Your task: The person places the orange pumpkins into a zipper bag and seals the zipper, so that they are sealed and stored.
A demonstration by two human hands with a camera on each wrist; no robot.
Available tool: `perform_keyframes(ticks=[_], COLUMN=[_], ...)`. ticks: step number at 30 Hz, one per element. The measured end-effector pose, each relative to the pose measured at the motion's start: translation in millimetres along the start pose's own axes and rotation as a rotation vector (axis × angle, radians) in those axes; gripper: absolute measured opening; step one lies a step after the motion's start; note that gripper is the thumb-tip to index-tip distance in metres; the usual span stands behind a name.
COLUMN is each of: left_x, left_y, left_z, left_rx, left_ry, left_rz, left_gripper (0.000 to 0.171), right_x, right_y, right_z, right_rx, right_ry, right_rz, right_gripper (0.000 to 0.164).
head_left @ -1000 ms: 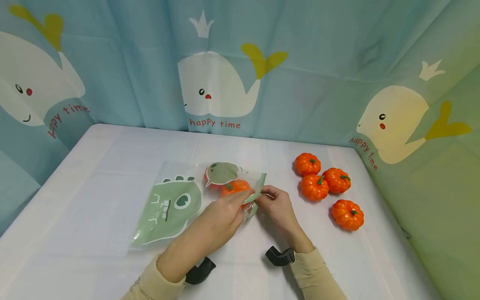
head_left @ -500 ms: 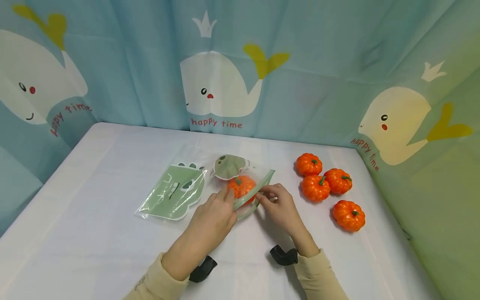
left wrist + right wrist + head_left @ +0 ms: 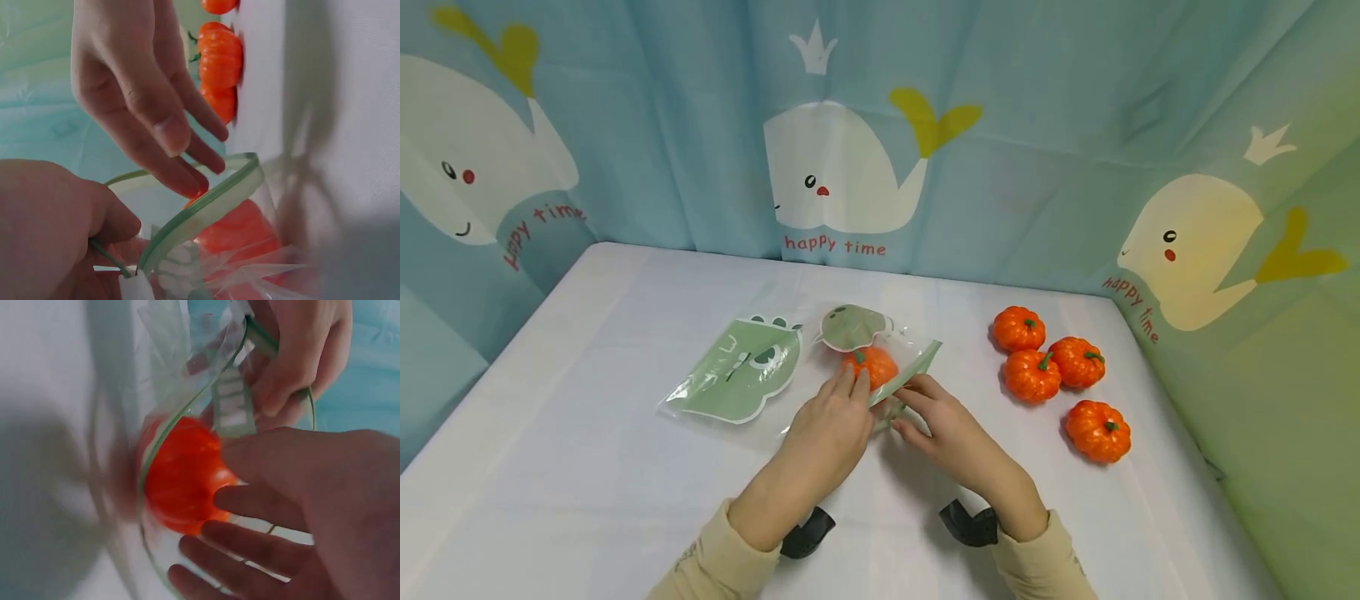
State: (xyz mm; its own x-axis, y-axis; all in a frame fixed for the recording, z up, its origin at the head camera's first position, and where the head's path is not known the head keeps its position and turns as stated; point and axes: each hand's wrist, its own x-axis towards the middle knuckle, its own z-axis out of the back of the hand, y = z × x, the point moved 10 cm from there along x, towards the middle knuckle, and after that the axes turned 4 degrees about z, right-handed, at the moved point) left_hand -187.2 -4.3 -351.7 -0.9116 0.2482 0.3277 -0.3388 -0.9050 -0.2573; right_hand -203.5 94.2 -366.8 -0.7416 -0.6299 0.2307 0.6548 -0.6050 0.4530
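A clear zip bag [image 3: 748,371] with a green cartoon monster print lies on the table, its green-rimmed mouth gaping toward the right. Inside, near that mouth, sits a small orange toy pumpkin [image 3: 877,367], partly covered by the film. My left hand [image 3: 831,429] pinches the bag's rim between thumb and fingers, as the left wrist view shows. Relaxed fingers of my right hand [image 3: 951,433] reach to the mouth. In the right wrist view they spread beside the bagged pumpkin [image 3: 184,475]; whether they touch it, I cannot tell.
To the right on the white table [image 3: 572,400] are several loose toy pumpkins: one at the back [image 3: 1018,328], two close together, and one nearer the front [image 3: 1097,431]. A whale-print curtain [image 3: 1037,167] hangs behind. Black wrist mounts [image 3: 968,523] sit near both sleeves.
The bag's printed left part has shifted back and flattened. My right hand has gone from pinching near the rim to loosened fingers at the mouth. My left hand stays at the rim.
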Motion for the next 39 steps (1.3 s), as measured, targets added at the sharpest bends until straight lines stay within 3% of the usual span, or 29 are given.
perform_keyframes(ticks=[7,10,15,21,25,30,33,39], left_x=[1.8,0.0,-0.9,-1.0,0.5,2.4,1.8,1.8], left_y=[3.3,-4.3,-19.2,-9.0,-10.3,-15.0,-10.7,-3.2], left_z=[-7.2,-10.2,-8.7,-8.7,-7.3,-5.0,-4.7,-1.6], left_rx=[-0.145,-0.138,-0.148,-0.24,-0.283,-0.308,-0.312,-0.242], left_ry=[0.137,0.188,0.216,0.247,0.246,0.24,0.229,0.142], left_rz=[0.039,-0.027,-0.153,-0.044,-0.04,-0.065,-0.045,-0.067], left_gripper=[0.044,0.033,0.021,0.035,0.04,0.041,0.04,0.039], right_x=[-0.5,-0.7,1.9,0.4,-0.2,1.6,1.1,0.9], right_y=[9.5,12.8,13.8,10.1,10.2,11.6,8.5,4.9], right_z=[-18.5,-27.4,-34.2,-38.9,-40.7,-39.9,-41.1,-40.2], right_rx=[-0.153,-0.2,-0.161,-0.131,-0.111,-0.133,-0.158,-0.205], right_ry=[0.066,0.057,0.023,0.088,0.118,0.085,0.087,0.078], right_rz=[0.033,0.07,0.09,0.053,0.059,0.108,0.105,0.122], right_gripper=[0.056,0.061,0.062,0.064,0.069,0.072,0.063,0.037])
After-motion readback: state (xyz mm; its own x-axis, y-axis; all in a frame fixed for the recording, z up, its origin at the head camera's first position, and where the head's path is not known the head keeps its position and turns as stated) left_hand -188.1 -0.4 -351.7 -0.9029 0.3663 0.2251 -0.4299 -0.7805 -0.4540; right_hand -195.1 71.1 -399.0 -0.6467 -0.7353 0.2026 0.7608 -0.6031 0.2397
